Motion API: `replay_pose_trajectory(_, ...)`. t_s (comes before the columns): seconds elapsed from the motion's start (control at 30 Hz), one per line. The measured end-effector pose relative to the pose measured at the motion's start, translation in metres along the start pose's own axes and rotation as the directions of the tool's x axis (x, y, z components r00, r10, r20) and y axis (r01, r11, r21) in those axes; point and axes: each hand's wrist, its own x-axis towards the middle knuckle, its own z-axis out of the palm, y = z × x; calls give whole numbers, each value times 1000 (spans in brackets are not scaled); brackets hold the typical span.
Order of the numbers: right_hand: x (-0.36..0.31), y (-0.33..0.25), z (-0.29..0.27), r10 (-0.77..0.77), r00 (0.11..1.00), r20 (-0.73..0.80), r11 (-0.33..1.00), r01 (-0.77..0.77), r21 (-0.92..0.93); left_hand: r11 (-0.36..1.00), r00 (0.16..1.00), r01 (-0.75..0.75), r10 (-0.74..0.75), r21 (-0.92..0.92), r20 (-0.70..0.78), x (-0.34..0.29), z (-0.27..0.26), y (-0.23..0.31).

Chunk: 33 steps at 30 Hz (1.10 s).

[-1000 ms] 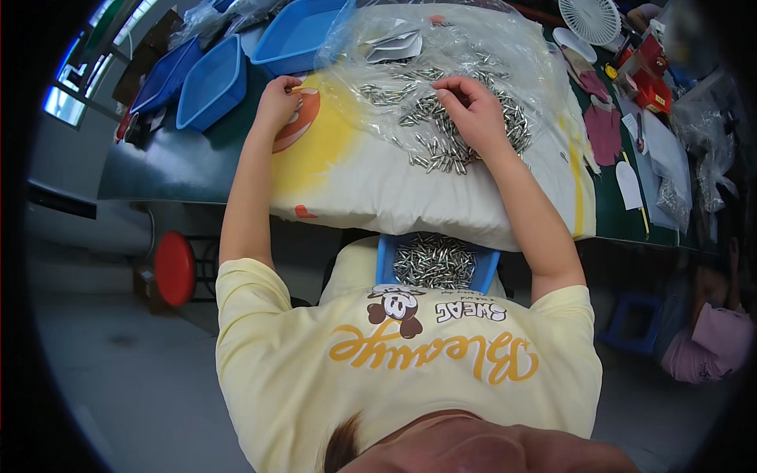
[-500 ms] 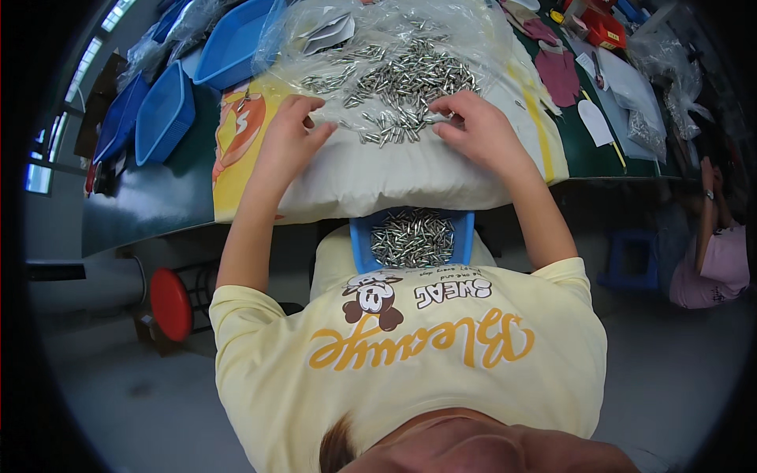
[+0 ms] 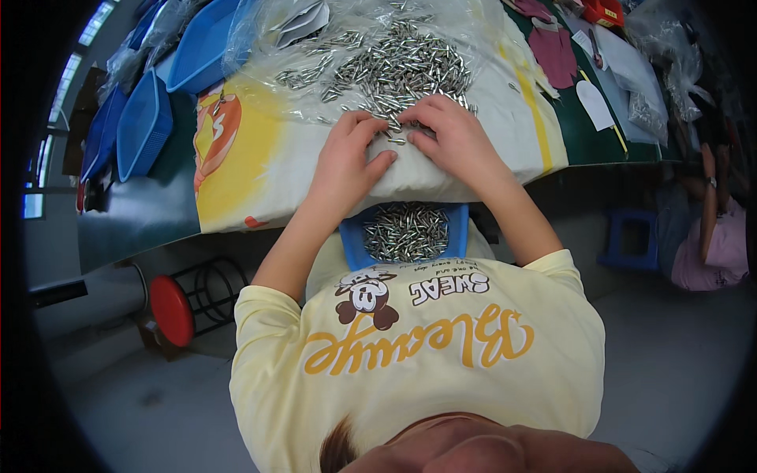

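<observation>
A heap of small, slender silver metal pins (image 3: 406,63) lies on the white cloth (image 3: 276,185) before me. At its near edge my left hand (image 3: 348,162) has bent fingers touching the pins, with its thumb apart from them. My right hand (image 3: 456,140) reaches in from the other side, fingertips on the same pins and a gap above its thumb. A few pins (image 3: 396,140) lie between the two hands; some are hidden under the fingers. Below the table edge, a blue basket (image 3: 352,244) full of similar pins rests at my lap.
Blue plastic baskets (image 3: 146,130) stand at the left, and clear plastic film (image 3: 264,47) lies around the heap. Maroon gloves (image 3: 553,59), a white paper tag (image 3: 594,105) and plastic bags (image 3: 643,102) are on the right. A red stool (image 3: 172,310) stands lower left; another person (image 3: 714,244) sits at far right.
Both hands have come closer together at the near edge of the heap, the left moving right and the right slightly left. The nearest pins are now gathered between them. The view has shifted slightly.
</observation>
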Motion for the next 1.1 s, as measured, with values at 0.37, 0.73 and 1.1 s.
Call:
replay_pose_trajectory(0.37,-10,-15,-3,-25,997,74,1000,24,19,995,995,-99,99,-9,-28,3,4,0)
replay_pose_trajectory(0.73,-17,-24,0,-8,998,65,1000,7,21,997,992,-70,74,42,-104,-12,-2,-2)
replay_pose_trajectory(1.1,-16,-28,6,98,994,38,995,-98,15,992,981,128,-126,6,-144,-18,4,11)
